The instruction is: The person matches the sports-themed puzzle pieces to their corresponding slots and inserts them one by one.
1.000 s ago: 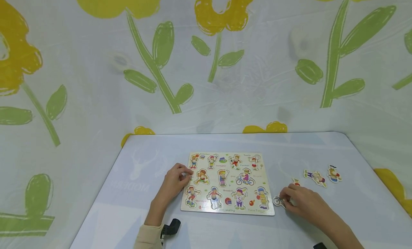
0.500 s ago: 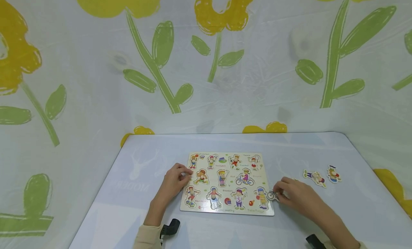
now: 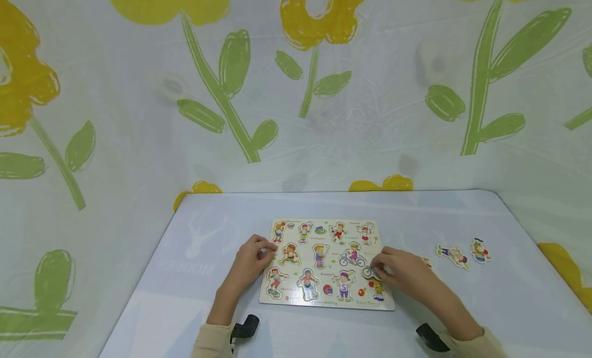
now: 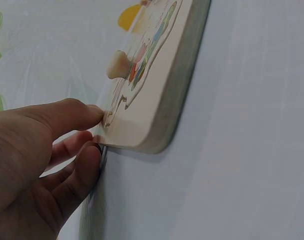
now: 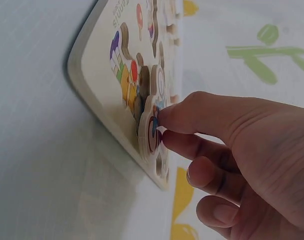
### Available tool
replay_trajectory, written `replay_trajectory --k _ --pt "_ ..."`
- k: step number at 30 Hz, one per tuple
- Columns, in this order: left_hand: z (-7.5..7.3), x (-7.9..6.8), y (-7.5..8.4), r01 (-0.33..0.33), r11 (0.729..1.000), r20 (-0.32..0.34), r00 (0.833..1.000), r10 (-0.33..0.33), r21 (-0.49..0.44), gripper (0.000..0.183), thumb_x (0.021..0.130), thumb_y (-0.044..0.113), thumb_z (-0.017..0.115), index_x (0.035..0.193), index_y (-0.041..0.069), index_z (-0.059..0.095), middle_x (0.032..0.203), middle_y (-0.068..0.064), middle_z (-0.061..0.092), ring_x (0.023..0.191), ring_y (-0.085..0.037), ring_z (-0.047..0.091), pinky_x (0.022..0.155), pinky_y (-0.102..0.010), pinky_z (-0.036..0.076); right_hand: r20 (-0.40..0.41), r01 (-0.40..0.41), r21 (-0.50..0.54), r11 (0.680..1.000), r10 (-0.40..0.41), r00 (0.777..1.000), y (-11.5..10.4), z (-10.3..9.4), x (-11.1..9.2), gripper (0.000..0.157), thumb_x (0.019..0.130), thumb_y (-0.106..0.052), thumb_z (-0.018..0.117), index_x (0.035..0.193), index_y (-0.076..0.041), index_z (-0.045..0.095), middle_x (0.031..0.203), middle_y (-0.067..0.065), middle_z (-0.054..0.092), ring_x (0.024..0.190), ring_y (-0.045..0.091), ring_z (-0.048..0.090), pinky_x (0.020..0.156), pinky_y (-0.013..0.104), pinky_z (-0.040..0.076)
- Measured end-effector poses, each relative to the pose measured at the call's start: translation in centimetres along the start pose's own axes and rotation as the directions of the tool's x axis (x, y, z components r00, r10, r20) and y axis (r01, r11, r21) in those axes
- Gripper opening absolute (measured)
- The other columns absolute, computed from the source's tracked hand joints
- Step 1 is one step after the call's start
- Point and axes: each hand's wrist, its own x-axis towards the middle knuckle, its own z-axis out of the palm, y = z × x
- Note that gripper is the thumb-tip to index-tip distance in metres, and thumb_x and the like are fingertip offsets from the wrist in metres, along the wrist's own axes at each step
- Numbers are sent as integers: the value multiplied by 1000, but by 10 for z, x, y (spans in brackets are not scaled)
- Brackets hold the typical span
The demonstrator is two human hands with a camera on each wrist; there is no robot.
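Observation:
A wooden knobbed puzzle board (image 3: pixel 333 302) with printed sports figures lies on the table. Its left edge is held by my left hand (image 3: pixel 252 258); in the left wrist view the fingertips (image 4: pixel 94 115) pinch that edge beside a knobbed piece (image 4: pixel 134 67). Thumb and finger of my right hand (image 3: pixel 402 270) pinch a bicycle puzzle piece (image 3: pixel 368 272) over the board's right side. In the right wrist view the tilted bicycle piece (image 5: pixel 150 132) is above the table tennis picture (image 5: pixel 125 82); its knob is hidden by the fingers.
To the right of the board lie a loose figure piece (image 3: pixel 453 256) on its side and another figure piece (image 3: pixel 481 250). A third piece (image 3: pixel 426 261) is mostly hidden behind the right hand. A flower-printed curtain (image 3: pixel 370 116) hangs behind the table.
My right hand has moved left from the table beside the board, bringing the bicycle piece over the board's right side. The left hand has stayed at the left edge.

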Motion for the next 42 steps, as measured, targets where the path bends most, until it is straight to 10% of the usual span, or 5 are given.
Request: replay_trajectory --k 42 --pt "-2 -1 3 -4 1000 6 1000 4 -3 11 86 11 73 97 12 75 102 -1 60 73 -9 49 62 -19 42 -82 26 26 999 -24 996 -29 25 40 13 82 -18 79 95 -21 76 88 -9 65 72 3 55 67 23 52"
